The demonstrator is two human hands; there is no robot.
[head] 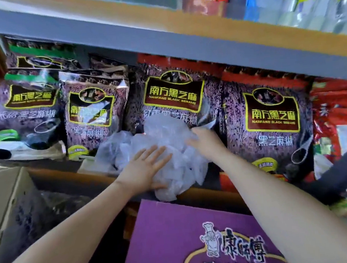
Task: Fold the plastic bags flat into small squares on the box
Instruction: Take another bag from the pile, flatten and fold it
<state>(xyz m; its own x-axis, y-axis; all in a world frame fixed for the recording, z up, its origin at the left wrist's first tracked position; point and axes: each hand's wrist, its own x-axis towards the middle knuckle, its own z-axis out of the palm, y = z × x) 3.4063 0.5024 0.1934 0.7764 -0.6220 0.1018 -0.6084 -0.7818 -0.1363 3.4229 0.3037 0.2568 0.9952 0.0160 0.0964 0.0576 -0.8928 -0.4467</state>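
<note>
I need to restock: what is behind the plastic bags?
Behind the plastic bags stands a purple sesame pack, its lower half covered. Both hands, left hand and right hand, rest on the heap.

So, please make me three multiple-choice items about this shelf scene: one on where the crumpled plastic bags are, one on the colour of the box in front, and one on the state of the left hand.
1. Where does the heap of plastic bags lie?
A. on the purple box
B. on the shelf edge, before the sesame packets
C. on the upper shelf

2. What colour is the box nearest the camera?
A. purple
B. green
C. white

3. How is the left hand?
A. closed in a fist
B. holding a packet
C. flat, fingers spread, on the bags

Key: 1 B, the heap rests against the black sesame packets, beyond the box. 2 A, the lid is purple with white printing. 3 C, the palm presses the bags with fingers open, while the right hand touches the heap's far side.
</note>
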